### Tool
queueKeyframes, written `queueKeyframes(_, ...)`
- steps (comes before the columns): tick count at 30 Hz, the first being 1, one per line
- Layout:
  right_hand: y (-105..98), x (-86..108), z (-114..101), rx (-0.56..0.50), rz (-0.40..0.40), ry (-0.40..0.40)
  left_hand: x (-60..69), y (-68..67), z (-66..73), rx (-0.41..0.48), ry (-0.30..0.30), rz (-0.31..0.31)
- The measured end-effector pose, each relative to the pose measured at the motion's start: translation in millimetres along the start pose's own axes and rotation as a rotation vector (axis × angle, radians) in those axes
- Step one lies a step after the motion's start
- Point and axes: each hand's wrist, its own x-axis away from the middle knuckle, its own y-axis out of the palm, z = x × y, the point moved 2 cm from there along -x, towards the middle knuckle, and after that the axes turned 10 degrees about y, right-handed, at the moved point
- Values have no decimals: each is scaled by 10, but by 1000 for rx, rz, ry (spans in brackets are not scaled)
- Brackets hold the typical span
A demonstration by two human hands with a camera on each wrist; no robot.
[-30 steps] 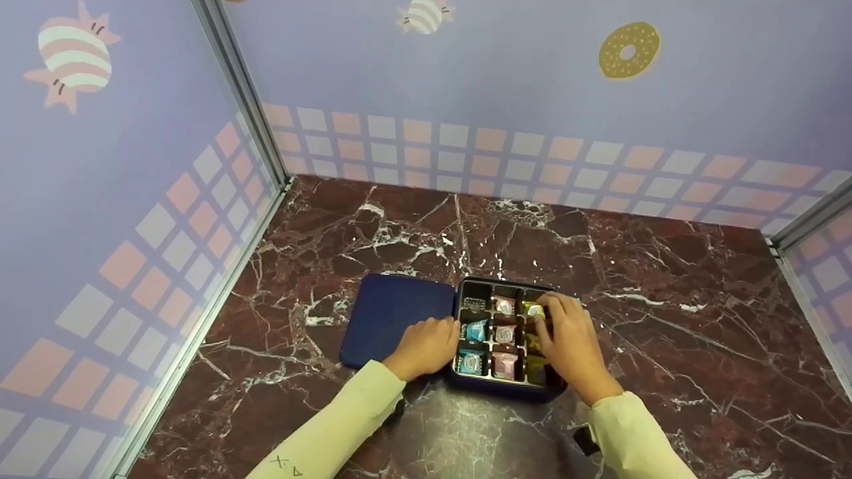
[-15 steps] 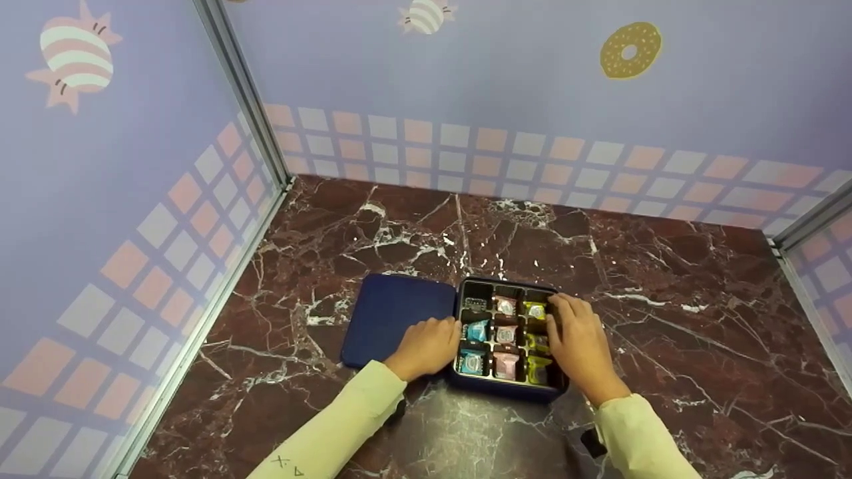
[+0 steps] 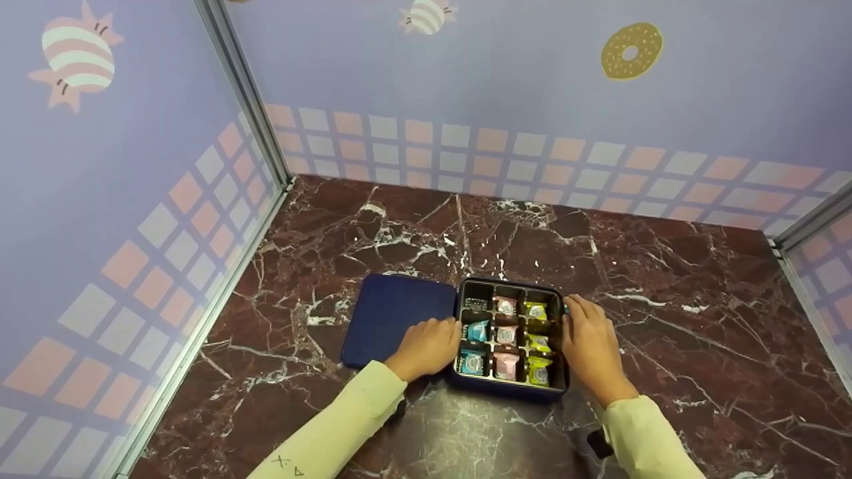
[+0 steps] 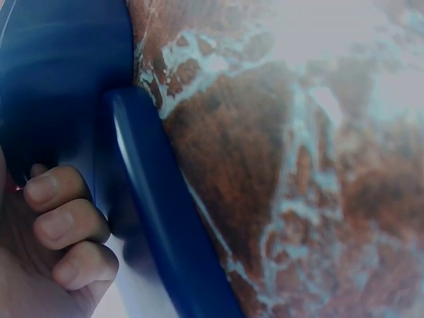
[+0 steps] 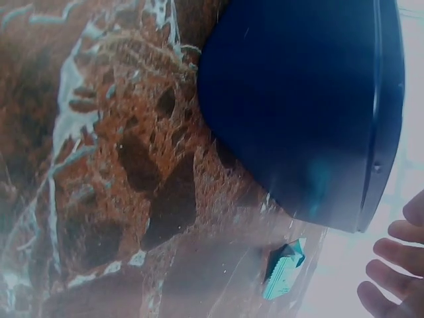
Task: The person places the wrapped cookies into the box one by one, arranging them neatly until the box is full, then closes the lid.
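Observation:
A dark blue tin box (image 3: 506, 389) stands with its lid (image 3: 393, 313) folded out to the left. Its divided tray holds wrapped candies: blue ones (image 3: 472, 362) at left, pink ones (image 3: 506, 334) in the middle, yellow ones (image 3: 538, 370) at right. The back left compartment shows only a dark patterned bottom. My left hand (image 3: 427, 346) holds the tin's left edge, fingers curled; its thumb is mostly hidden. My right hand (image 3: 591, 342) is beside the tin's right wall, fingers loosely bent and holding nothing. Near its fingertips a teal wrapped candy (image 5: 283, 273) lies on the table.
The tin stands on a dark red marble-patterned table (image 3: 679, 332). Printed purple panels (image 3: 519, 73) rise at the back and the sides, with a metal corner post (image 3: 246, 93) at the back left.
My right hand has drawn back to the right, from over the yellow candies to outside the tin, uncovering them. My left hand has stayed on the tin's edge.

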Motion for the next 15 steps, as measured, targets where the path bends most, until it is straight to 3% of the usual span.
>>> queueKeyframes(7, -7, -5, 57, 44, -134, 72, -8, -2, -3, -1, -12, -6)
queueKeyframes(15, 32, 22, 133, 61, -177, 80, -4, 2, -1, 2, -23, -30)
